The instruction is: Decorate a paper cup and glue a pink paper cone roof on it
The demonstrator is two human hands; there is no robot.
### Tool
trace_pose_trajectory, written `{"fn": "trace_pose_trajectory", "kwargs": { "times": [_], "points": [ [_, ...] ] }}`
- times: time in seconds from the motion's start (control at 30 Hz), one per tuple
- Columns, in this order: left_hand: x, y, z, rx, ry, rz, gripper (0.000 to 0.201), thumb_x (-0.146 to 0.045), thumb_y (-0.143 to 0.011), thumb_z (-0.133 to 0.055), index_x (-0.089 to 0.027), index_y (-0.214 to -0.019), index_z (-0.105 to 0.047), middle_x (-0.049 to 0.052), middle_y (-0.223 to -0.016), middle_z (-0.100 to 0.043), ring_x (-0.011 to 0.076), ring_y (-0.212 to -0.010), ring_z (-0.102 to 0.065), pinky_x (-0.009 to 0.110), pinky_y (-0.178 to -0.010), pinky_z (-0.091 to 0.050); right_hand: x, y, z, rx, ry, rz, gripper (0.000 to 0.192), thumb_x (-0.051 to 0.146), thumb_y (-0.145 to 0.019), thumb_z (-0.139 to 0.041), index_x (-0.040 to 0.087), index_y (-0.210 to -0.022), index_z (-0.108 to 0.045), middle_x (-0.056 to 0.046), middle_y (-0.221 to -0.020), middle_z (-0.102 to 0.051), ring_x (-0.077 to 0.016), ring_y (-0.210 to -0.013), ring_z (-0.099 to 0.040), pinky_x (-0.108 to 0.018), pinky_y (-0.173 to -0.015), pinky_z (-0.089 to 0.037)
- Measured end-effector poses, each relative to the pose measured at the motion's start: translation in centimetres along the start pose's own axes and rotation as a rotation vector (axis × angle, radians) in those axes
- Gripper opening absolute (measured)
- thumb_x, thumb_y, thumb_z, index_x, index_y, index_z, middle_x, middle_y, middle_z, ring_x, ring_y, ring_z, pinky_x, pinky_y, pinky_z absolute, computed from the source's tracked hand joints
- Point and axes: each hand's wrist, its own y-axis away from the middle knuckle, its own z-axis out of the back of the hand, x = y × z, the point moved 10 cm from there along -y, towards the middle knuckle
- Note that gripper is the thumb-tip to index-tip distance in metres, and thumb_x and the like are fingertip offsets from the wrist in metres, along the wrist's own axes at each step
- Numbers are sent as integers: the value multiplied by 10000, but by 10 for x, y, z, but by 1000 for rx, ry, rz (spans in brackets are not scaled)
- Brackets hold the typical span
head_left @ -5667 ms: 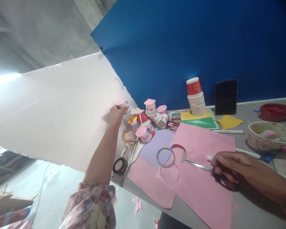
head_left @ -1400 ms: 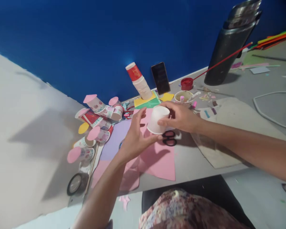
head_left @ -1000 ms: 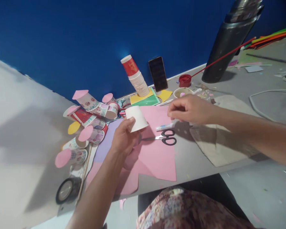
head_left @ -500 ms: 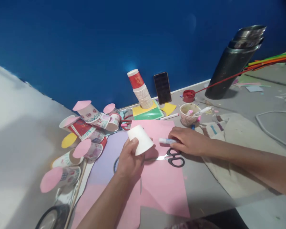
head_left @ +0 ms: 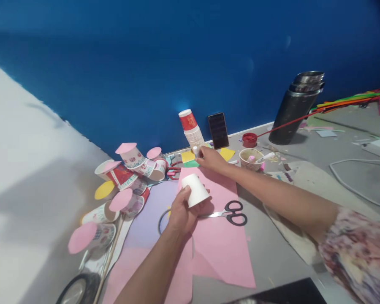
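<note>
My left hand [head_left: 183, 211] is closed around a plain white paper cup [head_left: 195, 191], held tilted with its wider end toward the lower right. Under that hand, scissors [head_left: 229, 213] with black handles lie on a pink paper sheet [head_left: 218, 253]; their blade tips are hidden. Farther back, my right hand [head_left: 210, 159] has its fingers closed on a small whitish tube, seemingly a glue stick [head_left: 195, 150], mostly covered by the fingers. It is just in front of the leaning stack of paper cups [head_left: 188, 121], above yellow and green paper.
Decorated cups with pink discs [head_left: 126, 202] crowd the left. A phone [head_left: 218, 130] leans on the blue wall. A cup of markers [head_left: 250, 158], red jar [head_left: 250, 139], dark flask [head_left: 293, 112], cloth [head_left: 300, 190] and white cable [head_left: 345, 183] occupy the right. A tape roll [head_left: 72, 291] lies front left.
My right hand has lifted the tube from beside the scissors and moved left and back toward the cup stack. My left hand still holds the white cup. The camera view has shifted.
</note>
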Motion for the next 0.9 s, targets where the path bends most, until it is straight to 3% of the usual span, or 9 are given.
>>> {"fn": "trace_pose_trajectory", "kwargs": {
  "times": [0.17,0.37,0.47,0.57,0.63,0.77,0.9],
  "points": [
    [1,0,-1,26,-38,19,590,-367,-789,-735,-113,-1307,-612,109,-850,-787,279,-721,-755,436,-708,-637,-16,-16,-28,55,10,-50,390,384,-1012,-680,188,-1346,-634,-109,-1358,-663,-259,-1143,-691,-483,-954,-611],
    [6,1,1,36,-22,15,547,-351,-787,-765,-132,-1268,-624,101,-907,-786,286,-824,-767,460,-766,-646,-20,-18,-27,63,8,-11,389,384,-1012,-679,188,-1345,-635,-109,-1358,-663,-259,-1143,-690,-482,-954,-611],
    [13,5,-14,216,-22,79,562,-367,-770,-779,-119,-1254,-638,127,-956,-780,305,-844,-767,474,-775,-634,4,-21,-31,91,-30,80,389,386,-1012,-679,187,-1344,-636,-107,-1357,-663,-261,-1143,-690,-483,-954,-611],
    [22,19,-37,513,-6,214,679,-406,-685,-815,-96,-1268,-651,178,-1020,-778,380,-928,-778,506,-827,-611,45,-17,-50,187,-89,223,392,391,-1009,-683,181,-1337,-640,-101,-1345,-669,-266,-1137,-693,-480,-947,-614],
    [28,29,-44,646,-16,294,756,-426,-622,-845,-97,-1277,-662,206,-1061,-779,436,-993,-773,521,-857,-596,72,-10,-67,258,-113,315,392,387,-1010,-682,182,-1342,-636,-106,-1346,-668,-259,-1134,-694,-480,-946,-614],
    [37,42,-47,760,-45,394,805,-451,-541,-886,-100,-1241,-698,234,-1059,-784,460,-943,-780,496,-810,-590,107,5,-95,350,-107,448,390,386,-1010,-682,185,-1341,-638,-106,-1353,-665,-262,-1142,-691,-483,-953,-611],
    [40,47,-48,798,-68,410,755,-460,-570,-869,-90,-1211,-722,233,-1017,-786,431,-864,-786,463,-759,-578,115,13,-100,356,-106,496,380,385,-1014,-676,191,-1339,-640,-107,-1360,-663,-258,-1144,-690,-481,-957,-610]
  ]
}}
